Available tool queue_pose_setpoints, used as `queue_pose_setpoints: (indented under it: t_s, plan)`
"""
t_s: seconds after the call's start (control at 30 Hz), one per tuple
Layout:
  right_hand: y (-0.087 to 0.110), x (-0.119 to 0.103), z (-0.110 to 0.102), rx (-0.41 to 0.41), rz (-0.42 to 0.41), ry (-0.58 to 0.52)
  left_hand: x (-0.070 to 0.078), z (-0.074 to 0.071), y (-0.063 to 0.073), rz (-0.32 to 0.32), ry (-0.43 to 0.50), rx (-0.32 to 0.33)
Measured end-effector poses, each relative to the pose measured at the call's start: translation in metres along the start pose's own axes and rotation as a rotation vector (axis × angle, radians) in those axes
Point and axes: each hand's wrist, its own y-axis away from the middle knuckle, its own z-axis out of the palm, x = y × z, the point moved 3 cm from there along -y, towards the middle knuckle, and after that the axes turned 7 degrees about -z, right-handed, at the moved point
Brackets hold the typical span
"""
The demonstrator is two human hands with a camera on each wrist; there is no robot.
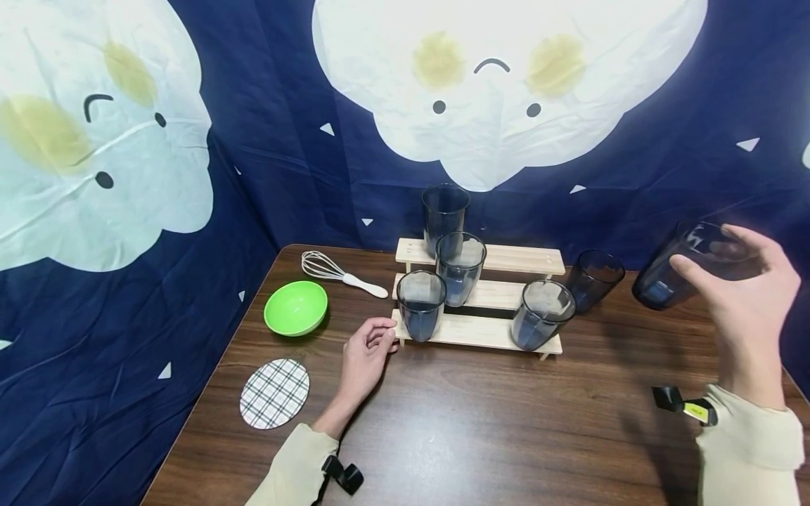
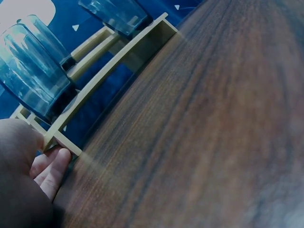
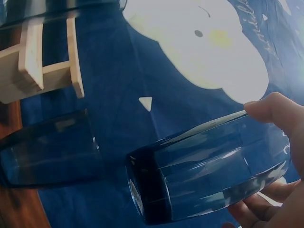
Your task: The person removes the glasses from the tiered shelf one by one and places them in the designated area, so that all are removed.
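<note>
On the table a three-step wooden display stand carries several dark tinted drinking glasses, among them one at its lower right. My left hand grips the left end of the lowest step, beside a glass. In the left wrist view its fingers curl at the stand's end leg. Off to the right, my right hand holds another tinted glass near its rim, raised and tilted with its base toward the stand. Between that glass and the stand, one more glass stands on the table.
Left of the stand lie a white whisk, a green bowl and a round checked mat. A dark blue cloth with white cloud faces hangs behind and left of the brown wooden table.
</note>
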Motion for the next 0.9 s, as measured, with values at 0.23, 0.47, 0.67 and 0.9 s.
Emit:
queue_pose_setpoints:
  t_s: [0.23, 0.47, 0.67, 0.9]
  plan:
    - [-0.004, 0.014, -0.003, -0.002, -0.011, -0.026, 0.000, 0.000, 0.001, 0.009, 0.001, -0.001]
    - [-0.006, 0.032, -0.006, -0.054, 0.013, 0.158, 0.000, 0.000, 0.000, 0.008, 0.002, -0.001]
    - [-0.005, 0.043, -0.007, -0.075, 0.035, 0.237, 0.000, 0.000, 0.000, 0.005, -0.003, 0.002]
    - [-0.006, 0.056, -0.008, -0.092, 0.096, 0.296, 0.000, 0.000, 0.000, 0.000, -0.001, 0.006]
